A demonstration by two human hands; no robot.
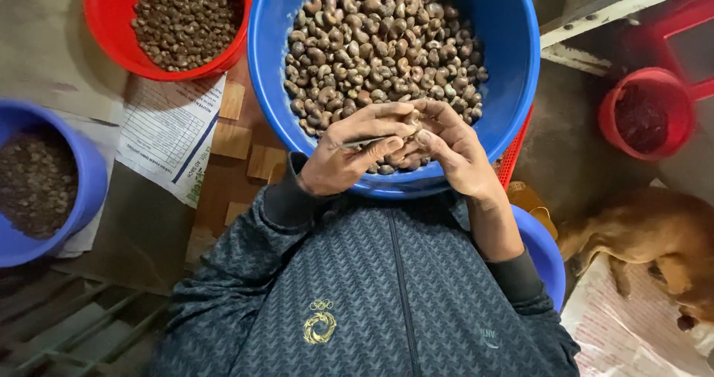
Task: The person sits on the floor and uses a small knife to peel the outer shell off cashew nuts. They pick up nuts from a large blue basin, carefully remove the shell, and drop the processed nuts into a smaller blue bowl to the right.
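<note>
A big blue basin sits right in front of me, heaped with brown curved cashew nuts. Both my hands meet over its near rim. My left hand grips a thin metal blade that points right. My right hand pinches a single nut at its fingertips, and the blade's tip touches that nut. My dark patterned jacket sleeves cover both forearms.
A red bowl of darker nuts stands at the top left. At the far left is a blue bowl of small dark pieces, a printed sheet beside it. A small red bucket and a tan dog are on the right; another blue bowl lies under my right forearm.
</note>
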